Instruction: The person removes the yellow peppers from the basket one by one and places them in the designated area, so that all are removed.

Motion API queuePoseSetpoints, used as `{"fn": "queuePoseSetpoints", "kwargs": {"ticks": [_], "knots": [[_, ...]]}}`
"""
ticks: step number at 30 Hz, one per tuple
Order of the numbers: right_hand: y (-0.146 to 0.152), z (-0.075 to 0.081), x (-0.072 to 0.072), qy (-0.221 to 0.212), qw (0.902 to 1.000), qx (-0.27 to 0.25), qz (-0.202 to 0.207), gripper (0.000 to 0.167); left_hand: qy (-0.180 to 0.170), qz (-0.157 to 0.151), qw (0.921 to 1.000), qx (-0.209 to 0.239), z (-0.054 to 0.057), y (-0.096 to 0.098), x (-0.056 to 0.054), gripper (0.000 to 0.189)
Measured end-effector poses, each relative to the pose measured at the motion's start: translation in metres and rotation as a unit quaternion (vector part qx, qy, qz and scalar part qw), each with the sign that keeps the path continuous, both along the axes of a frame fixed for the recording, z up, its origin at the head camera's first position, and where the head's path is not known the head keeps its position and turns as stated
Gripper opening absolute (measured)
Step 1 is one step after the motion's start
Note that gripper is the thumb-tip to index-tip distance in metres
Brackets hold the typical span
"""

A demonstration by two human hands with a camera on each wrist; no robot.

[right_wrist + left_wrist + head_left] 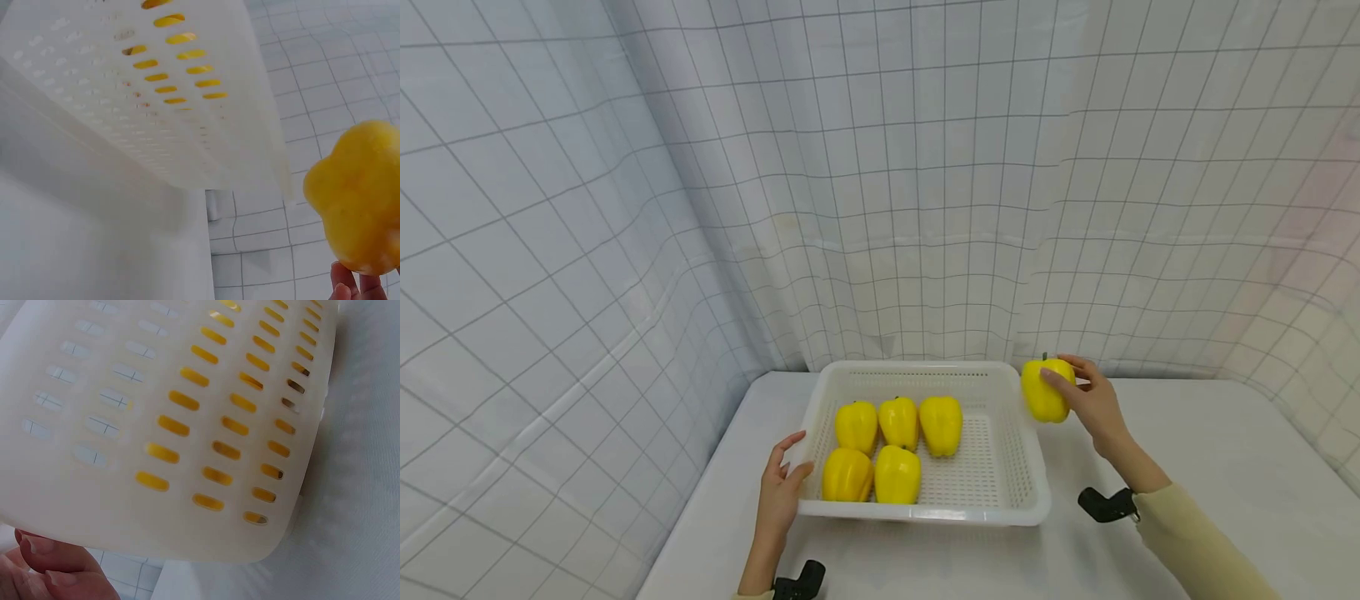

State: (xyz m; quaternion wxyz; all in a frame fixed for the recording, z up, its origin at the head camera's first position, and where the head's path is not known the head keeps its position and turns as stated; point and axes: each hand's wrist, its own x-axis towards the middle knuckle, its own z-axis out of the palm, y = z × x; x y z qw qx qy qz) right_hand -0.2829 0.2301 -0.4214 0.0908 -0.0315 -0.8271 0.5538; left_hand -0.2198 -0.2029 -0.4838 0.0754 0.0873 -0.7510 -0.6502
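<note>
My right hand point(1093, 404) holds a yellow bell pepper point(1047, 390) with a green stem, raised beside the right rim of a white plastic basket point(925, 513). In the right wrist view the lobed underside of this bell pepper point(359, 194) shows, with fingertips point(353, 284) against its lower edge. At the basket's left side my left hand point(781, 492) grips the rim, thumb over the edge. The left wrist view shows curled fingers point(59, 562) at the rim. Several yellow bell peppers point(898, 475) sit in the basket, toward its left and middle.
The basket stands on a white table point(1187, 450). White sheeting with a dark grid point(925, 183) hangs behind the table and along both sides. Each wrist carries a black camera mount point(1107, 505). Inside the basket, bare slotted floor point(977, 467) shows at the right.
</note>
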Motion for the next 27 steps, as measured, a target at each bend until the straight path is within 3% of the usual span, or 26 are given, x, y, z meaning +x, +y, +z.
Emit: {"fn": "queuePoseSetpoints", "kwargs": {"ticks": [11,27], "knots": [[0.02,-0.019,-0.005,-0.024,0.9991,-0.001,-0.033,0.079,0.002,0.004,1.0,0.0,-0.002,0.0,-0.002,0.044],[0.038,-0.051,-0.011,-0.089,0.9958,0.006,-0.021,0.088,0.005,0.005,1.0,0.006,-0.004,-0.001,-0.003,0.045]]}}
